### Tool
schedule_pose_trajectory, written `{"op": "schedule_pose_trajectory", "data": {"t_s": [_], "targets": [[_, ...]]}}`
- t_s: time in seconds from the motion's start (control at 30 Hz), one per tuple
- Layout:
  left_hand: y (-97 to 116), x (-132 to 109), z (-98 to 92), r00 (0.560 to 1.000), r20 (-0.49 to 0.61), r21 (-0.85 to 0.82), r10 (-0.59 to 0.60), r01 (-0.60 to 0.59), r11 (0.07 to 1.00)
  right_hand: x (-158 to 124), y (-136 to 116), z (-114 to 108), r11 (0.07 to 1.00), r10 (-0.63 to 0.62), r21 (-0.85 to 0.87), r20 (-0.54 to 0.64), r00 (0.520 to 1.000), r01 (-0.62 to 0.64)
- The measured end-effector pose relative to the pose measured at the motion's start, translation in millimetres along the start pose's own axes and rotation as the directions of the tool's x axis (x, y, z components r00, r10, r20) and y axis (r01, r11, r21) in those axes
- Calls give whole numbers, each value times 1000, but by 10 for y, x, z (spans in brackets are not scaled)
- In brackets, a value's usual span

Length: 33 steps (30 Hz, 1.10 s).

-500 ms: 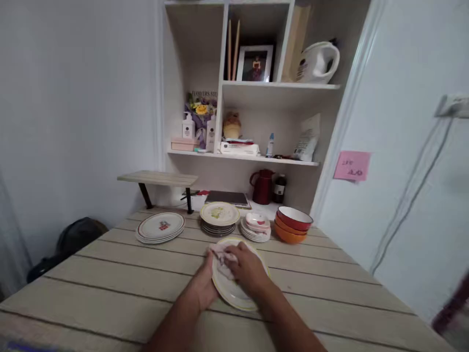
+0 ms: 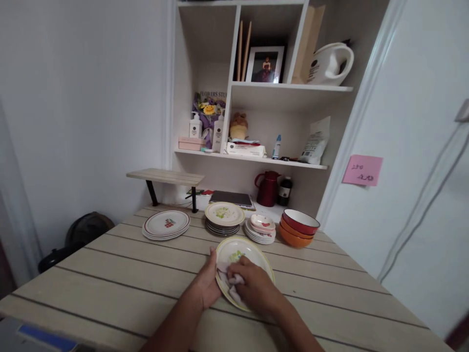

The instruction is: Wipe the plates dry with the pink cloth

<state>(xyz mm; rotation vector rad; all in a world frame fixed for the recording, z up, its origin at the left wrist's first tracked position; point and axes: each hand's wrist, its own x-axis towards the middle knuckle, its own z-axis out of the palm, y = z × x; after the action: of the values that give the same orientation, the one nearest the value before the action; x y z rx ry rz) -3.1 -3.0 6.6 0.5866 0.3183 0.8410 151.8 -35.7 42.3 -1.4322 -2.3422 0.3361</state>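
Observation:
A white plate [image 2: 245, 250] with a yellow-green rim and a green motif lies tilted on the wooden table [image 2: 120, 278]. My left hand [image 2: 208, 283] grips its left edge, fingers curled round the rim. My right hand [image 2: 256, 288] is closed on a crumpled pale cloth [image 2: 231, 283] and presses it onto the near part of the plate.
Behind the plate stand a stack of red-rimmed plates [image 2: 166, 224], a stack of green-patterned plates [image 2: 224, 218], a pile of small pink dishes [image 2: 261, 229] and stacked red and orange bowls [image 2: 299, 227]. A shelf unit [image 2: 256, 88] fills the wall behind; a small wooden riser [image 2: 164, 177] is at left.
My right hand has dragged the cloth from the plate's far side toward its near side, uncovering the green motif. The view has shifted slightly to the left.

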Motion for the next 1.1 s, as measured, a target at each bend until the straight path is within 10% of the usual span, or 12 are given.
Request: {"op": "schedule_pose_trajectory", "data": {"t_s": [0.17, 0.43, 0.67, 0.77, 0.9, 1.1], "targets": [[-58, 58, -12, 999, -38, 16, 20, -20, 1000, 351, 23, 21, 995, 84, -29, -251, 964, -95], [-73, 109, -235, 996, 4, -57, 94, -94, 994, 138, 530, -242, 940, 284, -145, -176, 943, -310], [-35, 62, -172, 998, 21, -46, 68, -67, 997, -52, 197, -81, 996, 24, -88, 29, 999, -22], [-17, 46, -79, 1000, 2, -16, 28, -28, 999, 82, -8, 60, 996, -86, 17, -61, 994, 88], [-29, 49, -11, 999, -32, 9, 9, -9, 1000, 339, -11, 83, 993, 88, -55, -256, 963, -105], [-53, 83, -161, 998, -28, -51, 61, -62, 997, 312, 393, -146, 945, 255, -155, -195, 947, -287]]}}
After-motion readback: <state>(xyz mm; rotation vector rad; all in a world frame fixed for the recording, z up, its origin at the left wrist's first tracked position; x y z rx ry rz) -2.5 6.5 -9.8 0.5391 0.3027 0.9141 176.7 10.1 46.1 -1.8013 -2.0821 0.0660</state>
